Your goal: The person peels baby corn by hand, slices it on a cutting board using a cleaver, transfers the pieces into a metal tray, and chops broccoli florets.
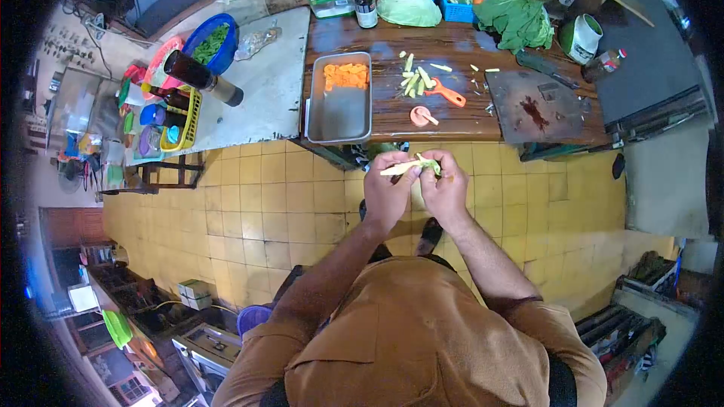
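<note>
My left hand (388,190) and my right hand (445,187) are close together in front of the table's front edge. Between their fingers is a pale, slim vegetable piece (398,169), with green leafy bits at its right end. Both hands have their fingers closed on it. Beyond them on the brown wooden table (467,128) lie several pale vegetable pieces (411,83) beside an orange peeler (450,95). A small pink round object (420,115) sits nearer the edge. The metal tray (346,117) at the left holds cut orange pieces (346,76).
A stained cutting board (516,109) lies at the right, with a knife (544,68) behind it. Along the back stand a bottle (365,7), a cabbage (408,7), a blue basket (455,12) and leafy greens (516,21). A blue bowl (225,57) is at the left.
</note>
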Demonstrator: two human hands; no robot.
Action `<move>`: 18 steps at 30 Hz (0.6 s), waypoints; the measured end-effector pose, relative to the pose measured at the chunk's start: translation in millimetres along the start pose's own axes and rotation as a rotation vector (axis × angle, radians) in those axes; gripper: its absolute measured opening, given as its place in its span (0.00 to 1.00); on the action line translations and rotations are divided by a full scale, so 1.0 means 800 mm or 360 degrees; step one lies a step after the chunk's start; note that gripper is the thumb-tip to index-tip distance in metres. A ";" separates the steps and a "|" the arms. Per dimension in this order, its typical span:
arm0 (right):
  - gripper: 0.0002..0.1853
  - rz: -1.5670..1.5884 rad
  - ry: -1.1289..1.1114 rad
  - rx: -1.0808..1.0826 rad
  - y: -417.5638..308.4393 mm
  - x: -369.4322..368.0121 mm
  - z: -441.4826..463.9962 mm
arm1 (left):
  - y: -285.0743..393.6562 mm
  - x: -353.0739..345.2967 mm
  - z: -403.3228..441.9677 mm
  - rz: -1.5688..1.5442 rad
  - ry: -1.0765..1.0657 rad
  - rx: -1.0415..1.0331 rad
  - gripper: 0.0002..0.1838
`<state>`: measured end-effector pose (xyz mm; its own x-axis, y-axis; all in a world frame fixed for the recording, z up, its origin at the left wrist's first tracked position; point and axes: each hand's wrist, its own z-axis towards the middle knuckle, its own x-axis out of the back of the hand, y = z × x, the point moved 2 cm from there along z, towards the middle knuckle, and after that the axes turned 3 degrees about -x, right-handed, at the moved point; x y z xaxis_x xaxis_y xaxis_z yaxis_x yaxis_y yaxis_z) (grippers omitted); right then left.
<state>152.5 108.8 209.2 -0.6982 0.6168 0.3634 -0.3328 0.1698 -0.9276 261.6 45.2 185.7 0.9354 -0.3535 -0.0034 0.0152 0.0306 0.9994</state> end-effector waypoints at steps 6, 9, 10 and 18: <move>0.07 -0.0145 0.0032 -0.0051 0.014 -0.036 0.006 | -0.036 0.024 0.025 -0.0179 -0.0177 0.0046 0.14; 0.06 -0.0063 0.0101 -0.0196 0.045 -0.059 -0.005 | -0.065 0.029 0.028 -0.0030 -0.0291 0.0061 0.16; 0.06 0.0010 0.0121 -0.0316 0.055 -0.066 -0.009 | -0.071 0.033 0.028 0.0030 -0.0320 0.0185 0.16; 0.04 0.0639 0.0146 -0.0951 0.158 -0.126 -0.078 | -0.158 0.073 0.009 0.0293 -0.0625 0.0430 0.19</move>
<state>220.2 115.9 50.2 -0.6293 0.7772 0.0006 0.3593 0.2916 -0.8865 311.9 14.0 59.3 0.7100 -0.6911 0.1350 -0.2780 -0.0989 0.9555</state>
